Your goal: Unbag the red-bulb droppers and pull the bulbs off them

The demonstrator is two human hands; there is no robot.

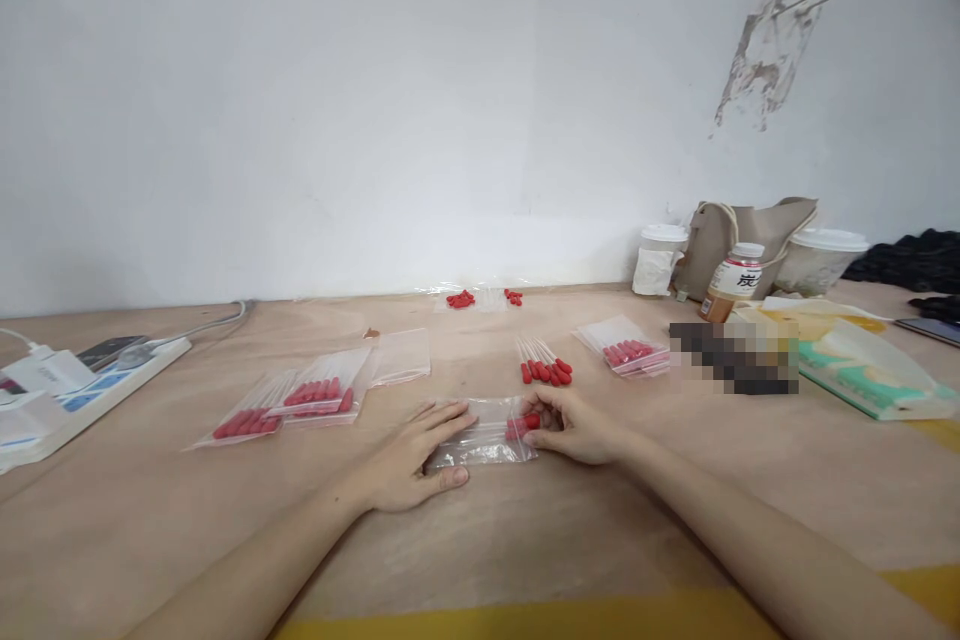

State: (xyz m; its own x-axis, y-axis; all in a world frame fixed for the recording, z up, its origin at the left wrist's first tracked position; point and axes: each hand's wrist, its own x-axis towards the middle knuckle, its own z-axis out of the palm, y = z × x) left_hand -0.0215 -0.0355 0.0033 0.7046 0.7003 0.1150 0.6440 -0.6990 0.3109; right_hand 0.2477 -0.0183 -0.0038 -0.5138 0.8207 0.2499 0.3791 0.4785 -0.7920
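A clear zip bag [491, 450] lies flat on the table in front of me. My left hand [416, 455] rests across its left part, fingers spread and pressing it down. At the bag's right end, my right hand [574, 425] pinches a red-headed stick [532, 420] between thumb and fingers. More red heads show beside it, in or under the plastic; their white shafts are hard to make out. Just beyond my right hand sits a loose bunch of red-headed white sticks [546, 365], heads toward me.
Filled bags [319, 390] lie at left, near a flat bag [401, 357]; another filled stack [626, 348] is at right. Small red pieces [460, 299] lie by the wall. A power strip [97, 400] is far left. Cup [660, 260], bottle [731, 285], handbag [750, 230] and tissue pack [874, 370] stand right.
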